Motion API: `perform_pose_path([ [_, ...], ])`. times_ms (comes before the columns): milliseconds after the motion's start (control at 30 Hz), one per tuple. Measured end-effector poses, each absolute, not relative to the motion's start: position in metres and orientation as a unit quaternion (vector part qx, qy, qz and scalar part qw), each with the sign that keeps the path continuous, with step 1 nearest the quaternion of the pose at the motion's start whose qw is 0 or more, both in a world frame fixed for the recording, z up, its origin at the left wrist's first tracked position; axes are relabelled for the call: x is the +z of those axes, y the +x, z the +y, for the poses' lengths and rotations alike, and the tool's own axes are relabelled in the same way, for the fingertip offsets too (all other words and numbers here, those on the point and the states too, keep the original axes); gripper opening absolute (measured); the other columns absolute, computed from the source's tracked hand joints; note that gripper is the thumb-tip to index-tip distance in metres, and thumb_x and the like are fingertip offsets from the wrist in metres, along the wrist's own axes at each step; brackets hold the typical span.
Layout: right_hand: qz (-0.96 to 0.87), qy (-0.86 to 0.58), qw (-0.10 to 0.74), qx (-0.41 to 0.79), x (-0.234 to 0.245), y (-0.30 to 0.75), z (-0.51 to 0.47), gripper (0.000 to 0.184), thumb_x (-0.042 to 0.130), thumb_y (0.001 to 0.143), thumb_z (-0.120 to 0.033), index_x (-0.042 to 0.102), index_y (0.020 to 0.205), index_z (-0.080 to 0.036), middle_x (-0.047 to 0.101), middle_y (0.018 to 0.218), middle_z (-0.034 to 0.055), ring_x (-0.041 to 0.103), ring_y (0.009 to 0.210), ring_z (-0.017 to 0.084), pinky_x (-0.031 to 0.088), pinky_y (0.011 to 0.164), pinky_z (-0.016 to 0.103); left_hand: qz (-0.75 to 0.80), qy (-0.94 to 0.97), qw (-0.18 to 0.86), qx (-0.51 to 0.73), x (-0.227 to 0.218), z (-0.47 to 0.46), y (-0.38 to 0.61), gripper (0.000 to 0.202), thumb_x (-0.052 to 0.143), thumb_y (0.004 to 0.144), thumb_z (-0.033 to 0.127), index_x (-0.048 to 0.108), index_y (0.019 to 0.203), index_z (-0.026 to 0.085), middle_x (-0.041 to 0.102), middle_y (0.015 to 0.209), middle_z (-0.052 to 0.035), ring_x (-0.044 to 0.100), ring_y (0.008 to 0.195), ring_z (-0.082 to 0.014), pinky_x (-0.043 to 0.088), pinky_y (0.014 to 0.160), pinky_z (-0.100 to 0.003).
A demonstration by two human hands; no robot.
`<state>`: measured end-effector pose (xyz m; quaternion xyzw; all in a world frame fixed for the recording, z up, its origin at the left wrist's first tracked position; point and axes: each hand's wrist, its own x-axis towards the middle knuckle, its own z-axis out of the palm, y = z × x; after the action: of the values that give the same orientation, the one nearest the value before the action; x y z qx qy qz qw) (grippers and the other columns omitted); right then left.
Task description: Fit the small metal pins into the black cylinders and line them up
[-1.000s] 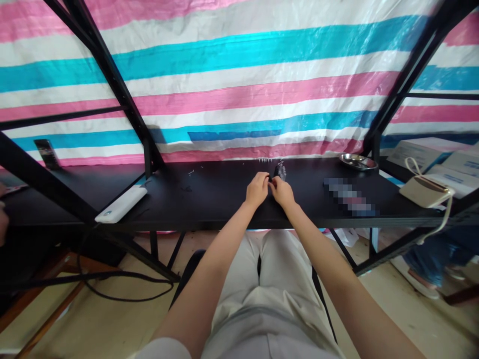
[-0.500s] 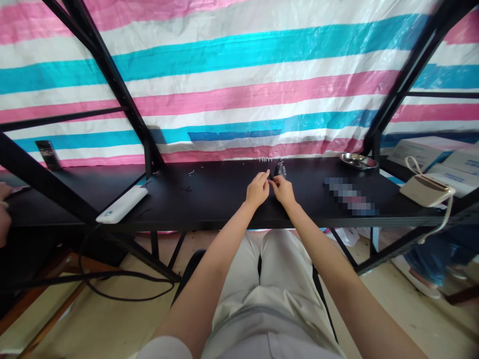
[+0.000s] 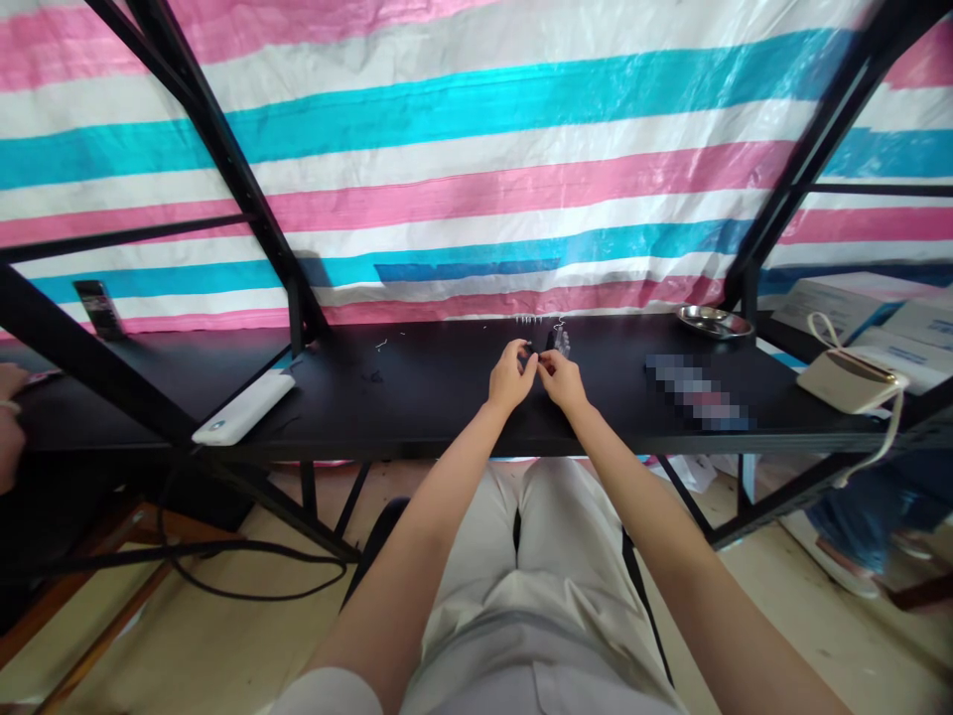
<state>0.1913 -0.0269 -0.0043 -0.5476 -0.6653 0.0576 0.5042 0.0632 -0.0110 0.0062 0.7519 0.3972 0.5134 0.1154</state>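
My left hand (image 3: pixel 512 375) is curled around a small dark object (image 3: pixel 530 349), too small and dark to name. Close against it, my right hand (image 3: pixel 561 378) pinches with thumb and forefinger at the same spot; what lies between those fingertips is hidden. Both hands are just above the black table (image 3: pixel 439 387). Right behind them lies a small clear plastic bag (image 3: pixel 563 343) next to something dark. A row of short white pieces (image 3: pixel 528 319) lies along the table's back edge, and a thin white squiggly strip (image 3: pixel 559 323) is beside it.
A white power strip (image 3: pixel 244 407) lies to the left, a round metal dish (image 3: pixel 715 321) at the back right. Near the right end sit a beige pouch (image 3: pixel 849 379) and white boxes (image 3: pixel 841 298). Black frame posts (image 3: pixel 245 199) rise on both sides. Another person's hand (image 3: pixel 10 427) shows at far left.
My left fingers have curled in, and a small dark object now shows between them. The right hand has shifted only slightly, staying close to the left.
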Motion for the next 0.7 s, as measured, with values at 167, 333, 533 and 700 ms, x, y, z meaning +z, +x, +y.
perform_pose_path([
  [167,-0.696,-0.509,0.499,0.087,-0.004,0.188,-0.030,0.021,0.046,0.080,-0.030,0.055,0.094,-0.017,0.063,0.073,0.0032,0.057,0.062,0.013,0.043,0.062,0.024,0.405,0.740,0.194,0.501,0.004,-0.001,0.061,0.020,0.053,0.079,0.034,0.057,0.074,0.015,0.057,0.069,-0.0001,0.045,0.054,-0.0073,0.041,0.059,-0.021],
  [333,-0.723,-0.474,0.488,0.121,-0.007,0.186,-0.027,0.028,0.046,0.079,-0.027,0.050,0.104,-0.017,0.063,0.079,0.0035,0.059,0.068,0.014,0.045,0.068,0.026,0.405,0.739,0.239,0.483,0.006,0.003,0.049,0.016,0.058,0.073,0.030,0.059,0.079,0.015,0.060,0.070,-0.0006,0.048,0.054,-0.0074,0.041,0.058,-0.021],
  [533,-0.722,-0.489,0.477,0.112,-0.010,0.188,-0.024,0.028,0.045,0.079,-0.026,0.050,0.106,-0.018,0.061,0.077,0.0021,0.057,0.064,0.013,0.045,0.067,0.026,0.566,0.704,0.144,0.403,0.018,0.019,-0.002,0.013,0.058,0.070,0.028,0.061,0.071,0.016,0.064,0.073,-0.0041,0.057,0.068,-0.0138,0.044,0.070,-0.025],
  [700,-0.710,-0.512,0.471,0.107,-0.011,0.188,-0.024,0.027,0.044,0.079,-0.026,0.051,0.104,-0.019,0.060,0.076,0.0021,0.055,0.062,0.013,0.045,0.067,0.027,0.712,0.625,0.090,0.307,0.032,0.033,-0.052,0.016,0.058,0.068,0.032,0.063,0.075,0.018,0.067,0.084,-0.0075,0.062,0.082,-0.0213,0.045,0.071,-0.029],
])
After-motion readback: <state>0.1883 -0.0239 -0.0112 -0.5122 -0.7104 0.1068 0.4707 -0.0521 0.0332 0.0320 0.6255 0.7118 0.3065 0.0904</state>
